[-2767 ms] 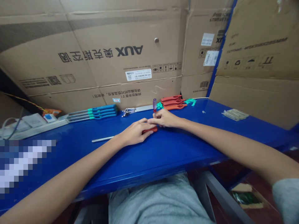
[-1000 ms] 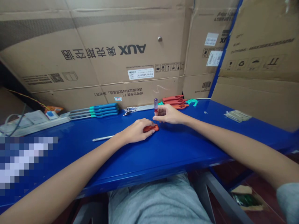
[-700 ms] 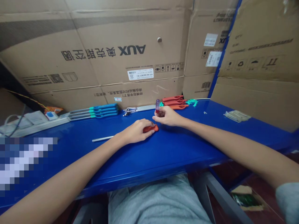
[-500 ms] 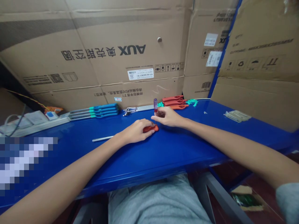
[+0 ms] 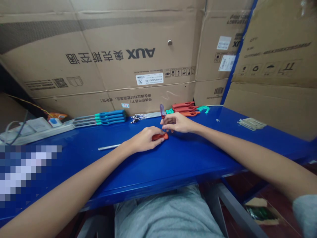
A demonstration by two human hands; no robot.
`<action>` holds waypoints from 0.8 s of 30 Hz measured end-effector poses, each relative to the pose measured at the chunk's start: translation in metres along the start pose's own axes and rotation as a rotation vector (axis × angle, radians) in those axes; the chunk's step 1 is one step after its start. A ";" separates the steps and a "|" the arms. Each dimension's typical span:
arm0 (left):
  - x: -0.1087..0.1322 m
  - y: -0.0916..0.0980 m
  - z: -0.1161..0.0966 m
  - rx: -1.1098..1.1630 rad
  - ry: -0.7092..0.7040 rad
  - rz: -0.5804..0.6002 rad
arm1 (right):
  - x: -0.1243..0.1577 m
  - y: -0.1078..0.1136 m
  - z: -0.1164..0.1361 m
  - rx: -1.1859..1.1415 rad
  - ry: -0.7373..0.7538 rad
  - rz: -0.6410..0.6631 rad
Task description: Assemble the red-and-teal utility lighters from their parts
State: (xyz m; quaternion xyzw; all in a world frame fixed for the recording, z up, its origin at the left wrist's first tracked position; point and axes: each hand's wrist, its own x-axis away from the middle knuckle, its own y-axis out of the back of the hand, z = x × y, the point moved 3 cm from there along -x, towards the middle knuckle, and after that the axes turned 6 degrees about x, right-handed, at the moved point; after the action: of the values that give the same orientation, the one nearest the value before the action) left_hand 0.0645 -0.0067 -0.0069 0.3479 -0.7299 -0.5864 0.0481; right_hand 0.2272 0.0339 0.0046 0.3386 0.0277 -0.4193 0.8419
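Orange handle [image 5: 158,136] lay flat on the blue worktop [image 5: 148,168], ctr of frame, w/ left hand [image 5: 146,138] over it: thumb on near side, fingers on far side, grip closed round it. Right hand [image 5: 180,123], just right of ctr, had its grip narrowed on a screwdriver [image 5: 162,110], clear purplish end up, leaning slightly left, tip at or v. near the orange handle's right end (too small to tell if touching). Metal rod [image 5: 109,147] showed left of the left wrist; any join w/ the orange handle was hidden. Orange handle looked like moulded plastic, so prob light, stiff, not fragile, maybe slippery; best held by its sides, fingertips clear of the tip. Screwdriver prob light too, best pinched low on its handle. Red handles [image 5: 184,108] lay behind, upper right of ctr
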 end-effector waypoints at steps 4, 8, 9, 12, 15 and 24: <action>0.000 0.000 0.000 0.009 -0.006 0.005 | 0.000 0.002 0.000 0.051 0.002 -0.006; -0.001 0.000 -0.001 -0.002 -0.004 0.005 | 0.001 0.001 0.002 0.079 0.008 -0.023; -0.001 0.000 -0.001 -0.007 -0.002 0.004 | 0.000 0.001 0.003 0.084 0.013 -0.030; 0.000 0.000 0.000 -0.024 0.010 -0.005 | 0.000 0.000 0.003 0.107 0.036 -0.054; 0.000 0.000 0.002 -0.039 0.020 -0.009 | 0.000 -0.001 0.003 0.119 0.050 -0.065; 0.000 0.000 0.000 -0.037 0.014 -0.005 | 0.000 -0.002 0.005 0.121 0.052 -0.066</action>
State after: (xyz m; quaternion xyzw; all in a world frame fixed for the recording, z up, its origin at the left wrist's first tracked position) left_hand 0.0641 -0.0067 -0.0068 0.3528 -0.7178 -0.5974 0.0581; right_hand 0.2252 0.0301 0.0073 0.3985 0.0355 -0.4389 0.8045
